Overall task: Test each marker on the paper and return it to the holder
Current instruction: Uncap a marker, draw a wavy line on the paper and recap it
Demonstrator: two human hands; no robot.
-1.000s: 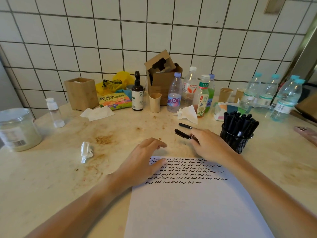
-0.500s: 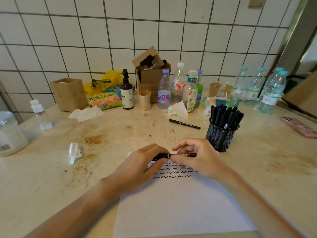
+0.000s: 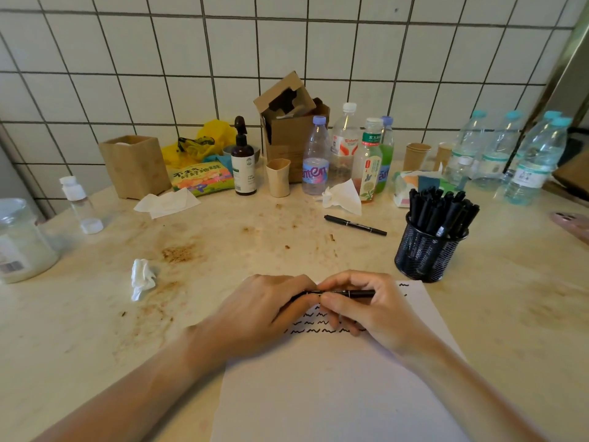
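A black marker (image 3: 342, 293) lies level between two hands above the top edge of a white sheet of paper (image 3: 334, 387). The left hand (image 3: 264, 309) closes its fingers around the marker's left end, and the right hand (image 3: 369, 309) pinches the barrel with thumb and fingers, so both hands grip the same pen and meet at its middle. Whether the cap is on cannot be told. Rows of short black squiggles run across the paper beneath the hands. Just beyond the paper's far right corner stands a black mesh holder (image 3: 428, 255), packed with upright black markers. A second black marker (image 3: 355, 224) lies loose on the stained pale countertop (image 3: 223, 250), left of the holder and well beyond the hands. A crumpled white tissue (image 3: 142, 278) sits to the left of the hands. Along the tiled wall at the back stand plastic bottles (image 3: 316, 156), an open cardboard box (image 3: 291, 122), a dark pump bottle (image 3: 243, 161), paper cups and a wooden box (image 3: 135, 165).
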